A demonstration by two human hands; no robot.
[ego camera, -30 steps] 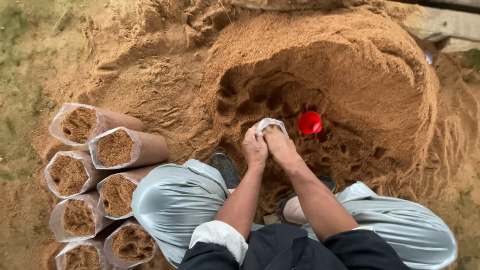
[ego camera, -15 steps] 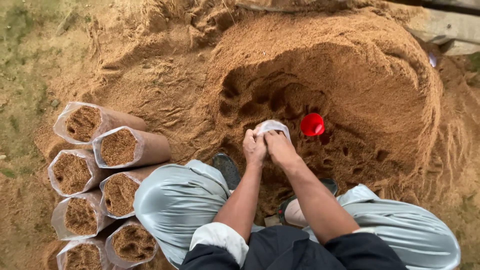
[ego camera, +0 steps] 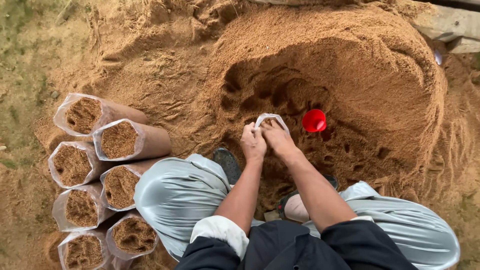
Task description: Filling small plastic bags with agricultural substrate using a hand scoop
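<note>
Both hands, left hand [ego camera: 253,143] and right hand [ego camera: 278,138], pinched the clear bag [ego camera: 270,118] between them, its mouth apparently facing the sawdust heap [ego camera: 360,70], beside the red funnel [ego camera: 314,120].

Soft, even daylight — sharp focus, faint shadows, no glare.

Seven filled clear bags [ego camera: 120,141] lie stacked beside a scooped sawdust mound [ego camera: 350,65]; a red funnel [ego camera: 314,120] rests in it.
</note>
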